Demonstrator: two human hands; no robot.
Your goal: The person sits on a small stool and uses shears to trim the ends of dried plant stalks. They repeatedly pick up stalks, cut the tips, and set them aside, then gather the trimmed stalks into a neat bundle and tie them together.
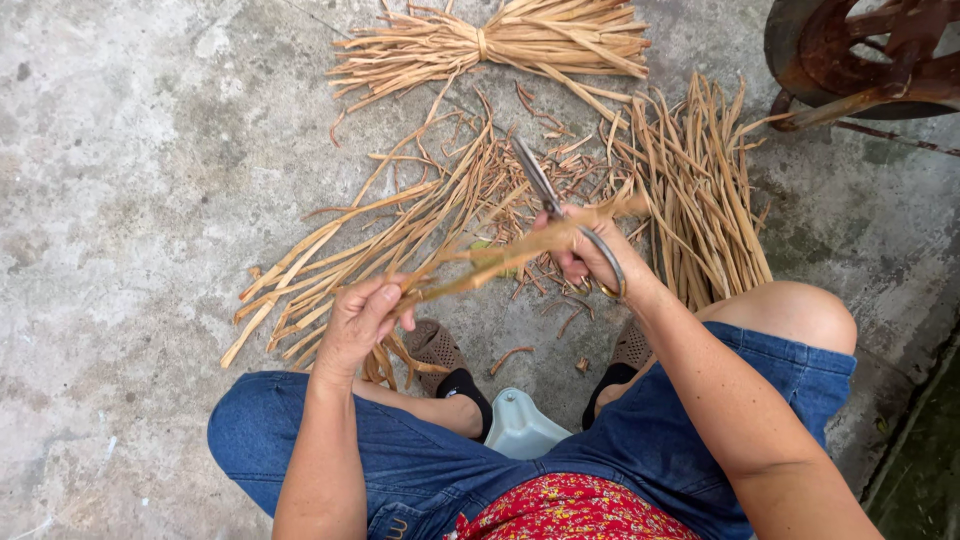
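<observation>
A seated person's left hand [358, 322] is closed around one end of a tan strip [490, 262] of dried plant material, thumb pressed over it, while the right hand [588, 252] is wrapped through the handles of a pair of metal scissors [560, 212] and also pinches the strip's far end. The strip runs slantwise between the two hands, rising from the left hand to the right, with its tip poking out just beyond the scissors. The scissors' blades point up and away from the person; whether they are parted cannot be made out.

Taking the scissors as the marker: directly under and to the left of them a loose heap of strips [400, 240] fans across the concrete floor [130, 180]. To their right lies a second loose heap [700, 190], its strips mostly side by side. Beyond the blades sits one tied bundle [500, 42], bound at the middle. That makes three lots of strips on the floor, plus the single one in hand. Short curled trimmings [550, 290] litter the floor just below the scissors.

Farther right of the scissors, at the frame's corner, is a rusty round metal object [860, 50]. Nearer the person than the scissors are two sandalled feet, blue denim knees and a pale plastic stool [520, 425].
</observation>
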